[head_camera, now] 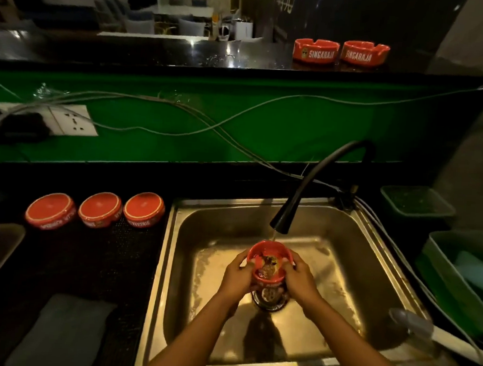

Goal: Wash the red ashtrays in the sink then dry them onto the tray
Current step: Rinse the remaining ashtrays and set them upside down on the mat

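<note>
Both hands gripped one red ashtray (269, 262) over the sink (371, 264), the left hand (237, 276) curled round its left rim and the right hand (299, 279) round its right, with a thin stream running from the black faucet (282, 220) just above. Three more ashtrays (97, 209) lay upside down on the dark mat (88, 258) left of the basin. Two upright ashtrays (341, 52) sat on the raised counter (157, 53) behind.

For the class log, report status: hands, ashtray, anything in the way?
Left hand and right hand both grip the ashtray. Held under the running faucet, over the drain. Nothing in the way.
</note>
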